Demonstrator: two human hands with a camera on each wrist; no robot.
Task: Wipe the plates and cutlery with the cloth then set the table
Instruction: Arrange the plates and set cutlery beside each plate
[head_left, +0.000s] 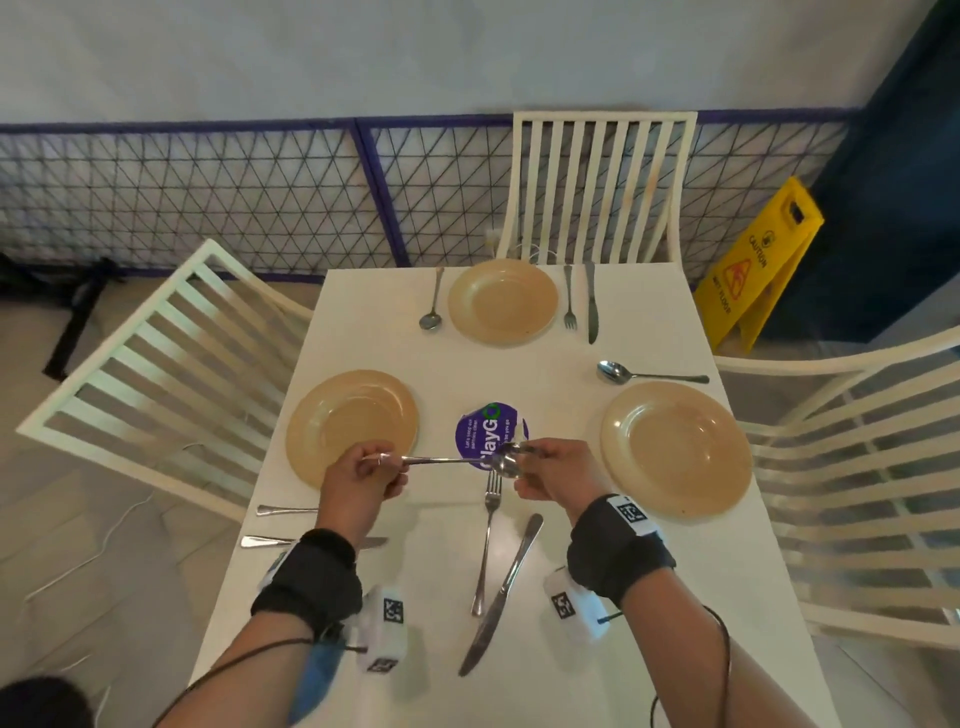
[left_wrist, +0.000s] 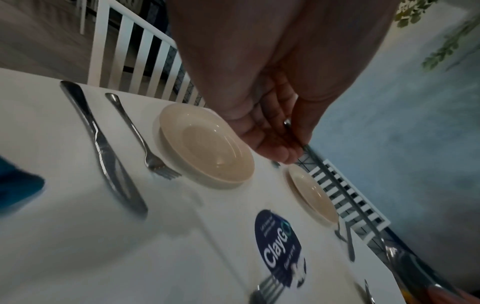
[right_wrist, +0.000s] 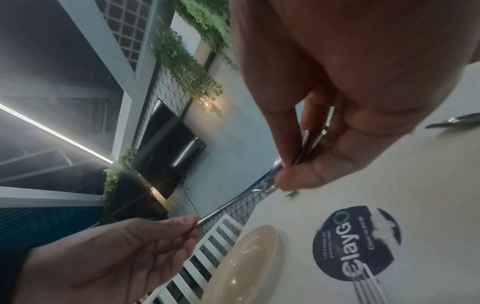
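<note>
- Looking down over a white table (head_left: 426, 582), with 3 tan plates lying on it and 3 white slatted chairs standing around it.
- Holding 1 spoon (head_left: 447, 460) level above the table's middle, over a round purple sticker (head_left: 483, 426) reading "ClayGO".
- Left hand (head_left: 358, 480) pinching the spoon's handle end, fingers curled in around it, thumb pressing from the near side.
- Right hand (head_left: 550, 473) pinching at the spoon's bowl; from the right wrist view, thumb and forefinger (right_wrist: 298, 179) pressing together on 2 thin metal pieces, so possibly gripping a second utensil too; cannot tell which kind.
- Lying on the table below the hands: 1 fork (head_left: 487, 540), tines pointing toward the sticker, and 1 knife (head_left: 501, 592) slanting just beside it.
- Sitting to the left: left plate (head_left: 352, 426), with 2 utensil handles (head_left: 270, 525) showing near the left wrist; from the left wrist view, these being a knife (left_wrist: 103, 148) and a fork (left_wrist: 140, 137).
- Sitting to the right: right plate (head_left: 675, 449), with a spoon (head_left: 649, 374) lying just beyond it.
- Sitting at the far edge: far plate (head_left: 503, 301), a spoon on its left, a fork and knife on its right.
- Showing blue at the table's near edge, by the left wrist: the cloth (head_left: 317, 675), partly hidden.
- Standing on the floor at far right: a yellow caution sign (head_left: 758, 270).
</note>
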